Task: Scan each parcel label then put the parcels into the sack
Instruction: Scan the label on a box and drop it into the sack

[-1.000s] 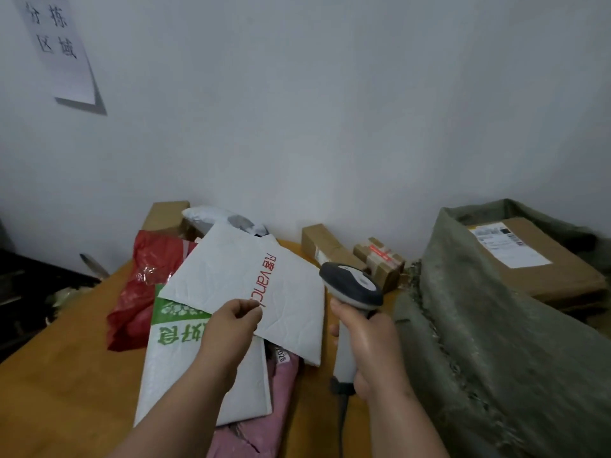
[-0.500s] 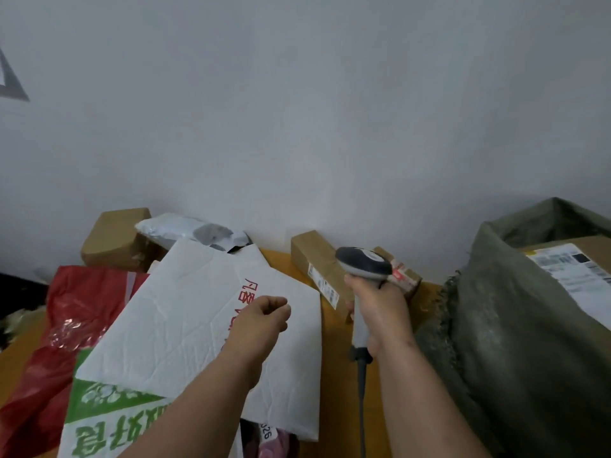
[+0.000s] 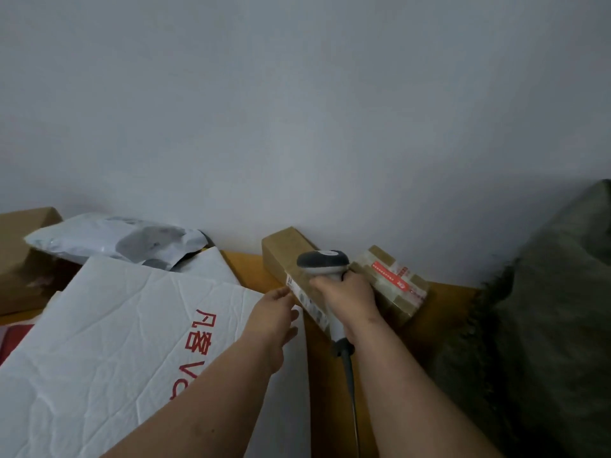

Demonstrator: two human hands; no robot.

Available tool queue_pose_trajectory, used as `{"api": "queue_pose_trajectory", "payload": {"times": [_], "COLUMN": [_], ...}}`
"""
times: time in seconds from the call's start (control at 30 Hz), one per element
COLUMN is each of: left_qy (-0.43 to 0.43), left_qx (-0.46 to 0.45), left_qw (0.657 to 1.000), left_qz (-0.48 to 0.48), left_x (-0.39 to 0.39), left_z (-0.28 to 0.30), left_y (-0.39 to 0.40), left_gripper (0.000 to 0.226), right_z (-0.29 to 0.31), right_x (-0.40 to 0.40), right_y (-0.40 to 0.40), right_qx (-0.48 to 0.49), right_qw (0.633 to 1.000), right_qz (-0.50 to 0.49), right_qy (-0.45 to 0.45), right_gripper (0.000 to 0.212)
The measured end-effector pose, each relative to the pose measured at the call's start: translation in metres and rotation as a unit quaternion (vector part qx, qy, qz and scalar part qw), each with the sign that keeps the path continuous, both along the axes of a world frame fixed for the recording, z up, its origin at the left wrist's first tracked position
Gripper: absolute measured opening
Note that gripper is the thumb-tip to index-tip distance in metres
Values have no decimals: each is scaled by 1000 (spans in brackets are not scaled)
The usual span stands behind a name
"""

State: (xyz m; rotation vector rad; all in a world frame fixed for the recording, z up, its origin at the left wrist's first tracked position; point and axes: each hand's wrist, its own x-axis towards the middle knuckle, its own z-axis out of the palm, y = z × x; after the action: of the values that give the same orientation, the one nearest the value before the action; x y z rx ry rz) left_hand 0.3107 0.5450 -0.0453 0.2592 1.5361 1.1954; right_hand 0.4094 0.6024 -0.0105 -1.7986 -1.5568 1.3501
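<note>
My right hand (image 3: 348,297) grips a grey barcode scanner (image 3: 324,263), held over a long brown cardboard box (image 3: 284,249) by the wall. A white label (image 3: 307,300) runs along the box's near side. My left hand (image 3: 274,314) reaches to that label edge with fingers stretched, touching the box's corner. Below my left arm lies a large white mailer (image 3: 109,332) with red lettering. The green-grey sack (image 3: 542,325) stands at the right.
A small taped box (image 3: 396,282) with a red strip sits behind my right hand. A grey plastic mailer (image 3: 122,241) and a brown box (image 3: 20,256) lie at the back left on the wooden table (image 3: 439,312). The scanner cable (image 3: 352,401) hangs down.
My left hand let go of the white mailer, which now lies flat, and reached forward to the long box. My right hand carried the scanner forward over that box. The view shifted closer.
</note>
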Motion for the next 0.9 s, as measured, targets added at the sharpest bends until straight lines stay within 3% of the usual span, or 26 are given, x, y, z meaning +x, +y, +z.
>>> {"api": "queue_pose_trajectory", "payload": {"times": [0.1, 0.2, 0.33, 0.4, 0.53, 0.77, 0.9], "left_qy": [-74, -133, -157, -128, 14, 167, 96], "left_qx": [-9, -9, 14, 44, 115, 175, 180], "left_qw": [997, 991, 987, 991, 993, 969, 979], "left_qz": [12, 14, 25, 9, -18, -40, 8], "left_x": [4, 9, 11, 11, 6, -2, -4], "left_z": [-8, -14, -16, -10, 9, 46, 65], "left_y": [9, 14, 15, 10, -1, -55, -104], "left_gripper": [27, 38, 44, 39, 23, 42, 69], "right_z": [-7, -16, -18, -18, -10, 26, 49], "right_x": [0, 4, 10, 14, 21, 31, 30], "right_y": [13, 14, 11, 3, -20, -78, -112], "right_qx": [-15, -43, -70, -78, -86, -52, -37], "right_qw": [999, 995, 997, 996, 981, 950, 941], "right_qz": [16, 24, -9, -28, -76, -108, -96], "right_qy": [-43, -82, -10, 41, 158, 289, 322], "right_gripper": [78, 79, 67, 65, 59, 76, 74]}}
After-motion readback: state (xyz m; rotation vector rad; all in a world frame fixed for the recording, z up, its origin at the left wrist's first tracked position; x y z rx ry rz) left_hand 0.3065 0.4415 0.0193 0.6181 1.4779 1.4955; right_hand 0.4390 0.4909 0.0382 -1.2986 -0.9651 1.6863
